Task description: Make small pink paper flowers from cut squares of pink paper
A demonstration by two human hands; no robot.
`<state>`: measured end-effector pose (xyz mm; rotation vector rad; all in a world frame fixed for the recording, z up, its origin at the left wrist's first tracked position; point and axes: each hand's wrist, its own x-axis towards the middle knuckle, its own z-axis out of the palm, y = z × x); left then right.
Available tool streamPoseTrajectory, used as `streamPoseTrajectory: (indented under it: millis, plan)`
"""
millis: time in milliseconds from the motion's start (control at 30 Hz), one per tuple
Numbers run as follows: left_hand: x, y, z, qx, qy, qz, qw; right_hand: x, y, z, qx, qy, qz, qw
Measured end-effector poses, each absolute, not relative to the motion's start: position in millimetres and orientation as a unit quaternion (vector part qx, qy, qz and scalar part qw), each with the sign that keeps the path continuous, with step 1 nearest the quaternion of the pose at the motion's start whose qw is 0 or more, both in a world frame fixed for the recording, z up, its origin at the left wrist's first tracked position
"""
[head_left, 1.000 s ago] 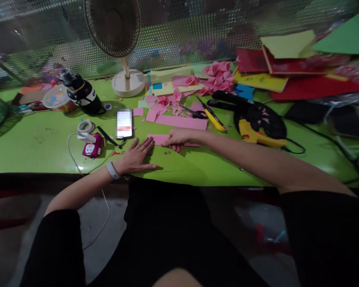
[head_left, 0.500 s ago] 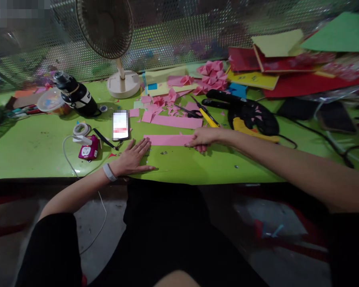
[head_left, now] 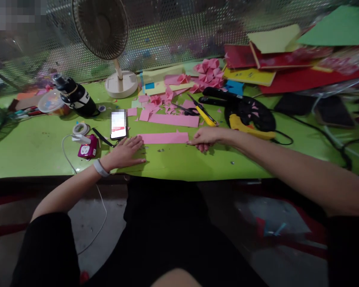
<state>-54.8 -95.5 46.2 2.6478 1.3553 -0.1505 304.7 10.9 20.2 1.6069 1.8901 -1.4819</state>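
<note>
A long pink paper strip [head_left: 164, 138] lies flat on the green tabletop in front of me. My left hand [head_left: 124, 153] is spread flat on the table, palm down, its fingertips at the strip's left end and the thumb apart. At the strip's other end, my right hand [head_left: 205, 138] has its fingers curled in and pressed together, the tips right beside the lower corner. Whether anything small is between them is hidden. Just behind lies a second pink paper strip [head_left: 173, 119]. A phone [head_left: 118, 124] with a lit screen stands close to my left fingers.
Behind the strips are pink paper flowers [head_left: 209, 73], scissors [head_left: 190, 110], a yellow utility knife [head_left: 206, 116], a black flat iron [head_left: 218, 95] and a yellow glue gun [head_left: 248, 128]. A fan [head_left: 121, 84], a black bottle [head_left: 79, 97] and a magenta plug adapter [head_left: 88, 148] stand left.
My left hand has shifted left along with the strip's left end. The strip's right end, covered by my right fingers before, now shows beside them. The whole view has shifted slightly.
</note>
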Motion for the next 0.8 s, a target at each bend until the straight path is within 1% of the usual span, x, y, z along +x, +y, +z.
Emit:
streamPoseTrajectory:
  millis: [100, 133, 167, 233, 267, 300, 367, 533, 667, 800]
  plan:
    - [-33.2, -79.0, 64.4, 0.850, 0.519, 0.010, 0.091, 299.7, 13.4, 16.4, 0.552, 0.652, -0.505, 0.126]
    - [-21.0, -71.8, 68.5, 0.828, 0.546, 0.024, 0.120, 297.7, 14.2, 15.2, 0.551, 0.654, -0.503, 0.125]
    - [-7.4, -64.1, 70.8, 0.808, 0.563, 0.019, 0.176, 295.5, 14.9, 14.3, 0.549, 0.657, -0.501, 0.123]
    - [20.1, -48.5, 69.6, 0.761, 0.555, -0.018, 0.334, 290.6, 15.4, 14.2, 0.544, 0.664, -0.499, 0.121]
    - [32.1, -41.4, 66.4, 0.732, 0.552, -0.029, 0.397, 288.2, 15.3, 15.0, 0.541, 0.665, -0.500, 0.122]
    - [42.2, -35.0, 62.1, 0.712, 0.550, -0.023, 0.436, 286.1, 15.0, 16.3, 0.540, 0.666, -0.501, 0.124]
    - [55.6, -24.6, 51.8, 0.688, 0.549, -0.012, 0.475, 283.2, 14.5, 19.3, 0.541, 0.665, -0.499, 0.127]
    - [59.6, -11.2, 37.3, 0.656, 0.553, -0.034, 0.513, 284.2, 17.2, 17.7, 0.533, 0.667, -0.503, 0.136]
    - [41.8, -11.1, 43.3, 0.650, 0.571, -0.062, 0.497, 288.9, 21.0, 7.2, 0.525, 0.673, -0.503, 0.136]
    - [-5.6, -21.8, 49.3, 0.623, 0.622, -0.080, 0.468, 290.9, 22.1, 4.6, 0.514, 0.672, -0.516, 0.135]
